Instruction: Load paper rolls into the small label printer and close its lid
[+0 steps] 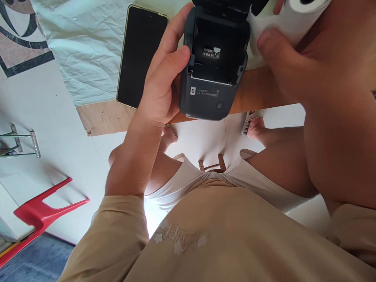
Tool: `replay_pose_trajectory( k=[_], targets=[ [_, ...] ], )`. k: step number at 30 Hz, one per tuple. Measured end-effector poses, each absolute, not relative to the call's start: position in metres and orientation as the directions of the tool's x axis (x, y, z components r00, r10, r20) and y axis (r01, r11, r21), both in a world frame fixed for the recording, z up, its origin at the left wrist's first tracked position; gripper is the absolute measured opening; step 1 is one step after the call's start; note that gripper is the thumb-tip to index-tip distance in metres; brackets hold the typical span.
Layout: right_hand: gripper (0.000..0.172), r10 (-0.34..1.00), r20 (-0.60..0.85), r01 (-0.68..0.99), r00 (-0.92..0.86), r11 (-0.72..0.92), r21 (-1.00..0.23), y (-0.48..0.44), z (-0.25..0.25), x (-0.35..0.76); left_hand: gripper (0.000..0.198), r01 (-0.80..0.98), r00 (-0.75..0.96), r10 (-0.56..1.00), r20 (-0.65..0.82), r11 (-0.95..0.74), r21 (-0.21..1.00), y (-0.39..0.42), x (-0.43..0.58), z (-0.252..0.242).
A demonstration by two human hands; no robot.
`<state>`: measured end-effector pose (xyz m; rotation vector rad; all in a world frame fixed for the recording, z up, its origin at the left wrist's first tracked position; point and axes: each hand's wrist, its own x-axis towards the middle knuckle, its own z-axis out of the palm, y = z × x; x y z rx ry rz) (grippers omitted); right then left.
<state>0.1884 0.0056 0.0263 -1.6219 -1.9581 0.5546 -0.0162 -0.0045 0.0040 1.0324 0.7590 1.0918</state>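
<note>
My left hand [164, 78] is wrapped round the side of a dark portable label printer [205, 94], thumb along its edge. The printer's lid is up, and its paper bay shows a small printed notice and no roll. A power button and a Bluetooth mark are on its front face. At the upper right, my right hand [288, 58] grips a white paper roll [304, 17], with the thumb pressed on the paper. The loose end of the paper reaches toward the printer's right edge. Part of the roll is cut off by the top of the picture.
A phone [142, 55] with a dark screen lies on the table, left of the printer. Pale cloth [88, 51] covers the wooden tabletop [108, 117]. On the floor at left are a red plastic stool [44, 207] and a metal-legged piece [23, 141]. Wooden stool legs [213, 164] show below.
</note>
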Motion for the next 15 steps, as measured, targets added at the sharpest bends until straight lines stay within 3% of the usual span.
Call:
replay_pose_trajectory(
  k=[3, 8, 15],
  targets=[
    [0.058, 0.965, 0.134, 0.848, -0.227, 0.264, -0.46, 0.0096, 0.0253, 0.1915, 0.033, -0.4, 0.341, 0.94, 0.026, 0.12, 0.909, -0.0024, -0.0189, 0.0014],
    [0.046, 0.965, 0.105, 0.875, -0.241, 0.263, -0.406, 0.0091, 0.0231, 0.1912, 0.032, -0.4, 0.36, 0.933, 0.013, 0.142, 0.905, -0.0018, -0.0209, 0.0009],
    [0.045, 0.956, 0.161, 0.89, -0.245, 0.288, -0.354, 0.0116, 0.0235, 0.1883, 0.032, -0.366, 0.33, 0.944, 0.019, 0.11, 0.924, -0.0029, -0.0179, 0.0005]
  ],
)
